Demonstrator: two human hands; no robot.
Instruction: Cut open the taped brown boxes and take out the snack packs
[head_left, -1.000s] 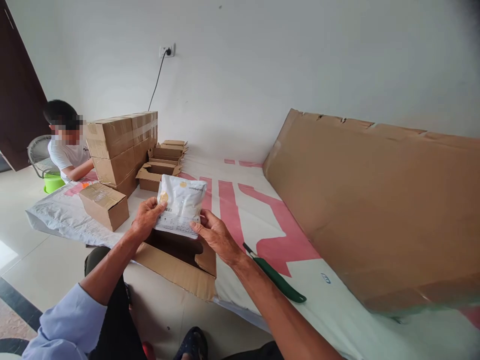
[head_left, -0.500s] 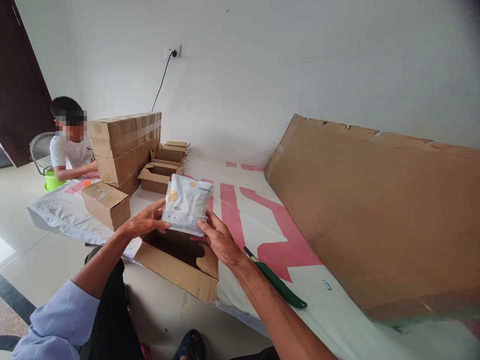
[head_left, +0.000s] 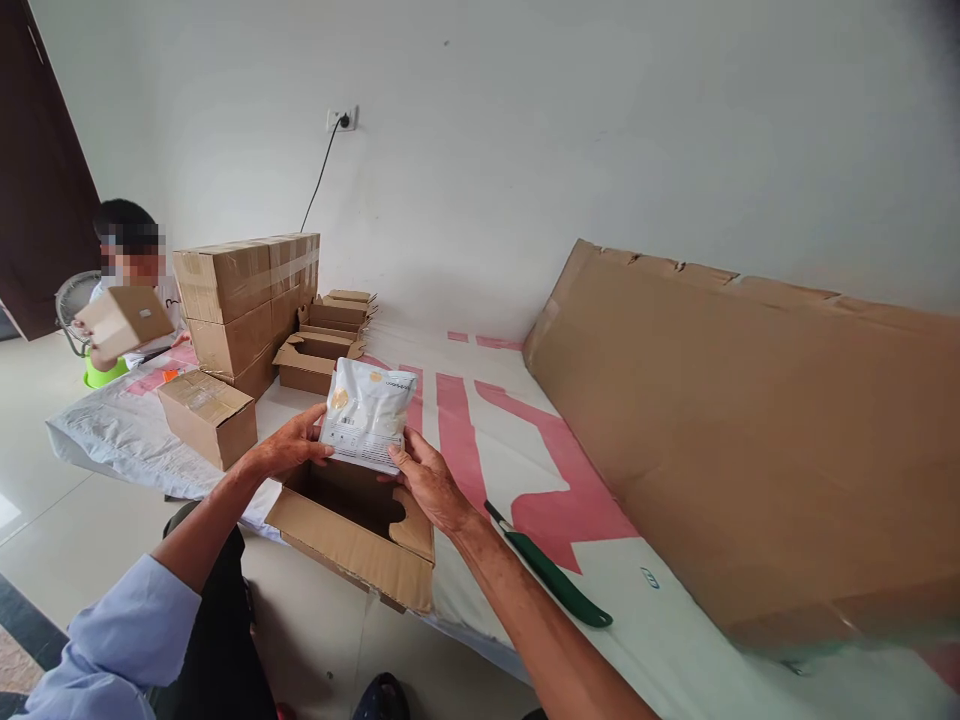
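A white plastic pouch with yellow round marks and printed text is held up between my two hands. My left hand grips its left edge, thumb on the front face. On the lower right corner my right hand is closed, its thumb pressed to the front; the other fingers are partly hidden behind. Right below the pouch stands an open cardboard box, flaps folded out, at the near edge of the covered table. The part of its inside that shows is dark.
Taped boxes are stacked at the back left, with a single closed box before them. Several open boxes stand beside the stack. A green-sheathed tool lies to the right, near a large cardboard sheet. A person sits far left, holding a box.
The person at far left has lifted a cardboard box into view. My hands still hold the pouch above the open box, and the view has shifted slightly.
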